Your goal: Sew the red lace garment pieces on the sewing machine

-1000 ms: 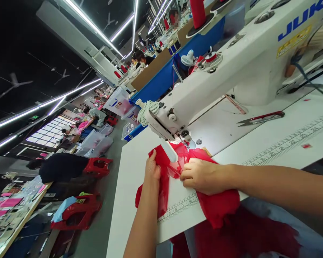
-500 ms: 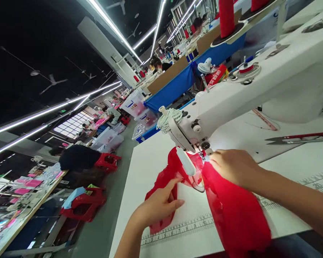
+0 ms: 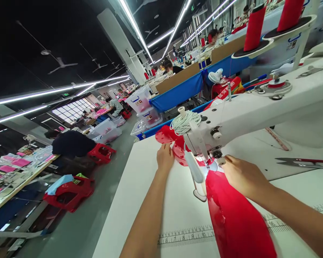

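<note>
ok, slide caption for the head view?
Red cloth under the head of a sewing machine, left hand at the cloth's far part, right hand beside the head, scissors at right.

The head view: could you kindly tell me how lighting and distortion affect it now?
In the head view, white light glows on the red fabric near the needle; in that same view, tube lights glare against a dark ceiling, and the whole scene looks tilted.

Left hand [image 3: 165, 158]: forward, arm [image 3: 148, 211] extended | right hand [image 3: 243, 176]: angled inward (fingers [image 3: 232, 162] partly hidden)
</note>
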### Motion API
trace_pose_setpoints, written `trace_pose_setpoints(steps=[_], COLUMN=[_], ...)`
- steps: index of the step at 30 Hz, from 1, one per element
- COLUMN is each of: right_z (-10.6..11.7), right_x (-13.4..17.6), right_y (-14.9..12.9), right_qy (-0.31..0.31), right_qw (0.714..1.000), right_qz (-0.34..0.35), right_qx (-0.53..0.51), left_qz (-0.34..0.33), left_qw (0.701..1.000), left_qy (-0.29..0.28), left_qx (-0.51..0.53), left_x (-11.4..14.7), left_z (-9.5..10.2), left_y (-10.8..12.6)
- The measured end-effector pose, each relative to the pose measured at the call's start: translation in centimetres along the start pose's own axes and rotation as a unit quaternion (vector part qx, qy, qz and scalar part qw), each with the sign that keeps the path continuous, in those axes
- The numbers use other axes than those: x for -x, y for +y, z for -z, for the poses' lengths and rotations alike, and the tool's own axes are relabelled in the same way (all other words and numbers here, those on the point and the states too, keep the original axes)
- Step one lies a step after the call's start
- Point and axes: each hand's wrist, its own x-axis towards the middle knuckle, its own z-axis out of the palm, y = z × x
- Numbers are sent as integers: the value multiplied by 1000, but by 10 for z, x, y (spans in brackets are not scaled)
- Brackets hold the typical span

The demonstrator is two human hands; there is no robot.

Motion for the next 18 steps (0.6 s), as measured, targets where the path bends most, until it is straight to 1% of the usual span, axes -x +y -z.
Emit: trace_pose_setpoints(steps=[2,4,6,7,9,11,13,14,15,16,18], right_z=[2,8,16,22,32,38,37,33,29,24,14], right_x=[-2,-4,-5,-4,4,19,41,52,64,74,91], right_y=[0,-2,-4,-4,-4,-2,1,3,4,4,4], right_qy=[-22,-36,-49,-56,-74,-92,-95,-82,-62,-42,-29], right_qw=[999,998,996,995,994,993,994,996,998,999,998], right_qz=[-20,-43,-64,-71,-74,-69,-56,-42,-22,-1,25], right_qx=[14,25,31,32,29,28,27,20,7,-9,-40], left_qz=[-6,-16,-34,-46,-73,-102,-129,-150,-157,-152,-107], left_qw=[1000,999,998,997,997,991,980,965,954,947,948], left_qy=[22,47,57,51,7,-73,-136,-172,-192,-199,-188], left_qx=[5,-2,-14,-21,-36,-48,-68,-126,-168,-200,-232], left_x=[9,27,55,73,114,156,192,205,215,221,226], left_z=[1,-1,-6,-9,-15,-21,-28,-32,-37,-43,-55], left_y=[-1,2,9,13,24,35,44,47,48,49,49])
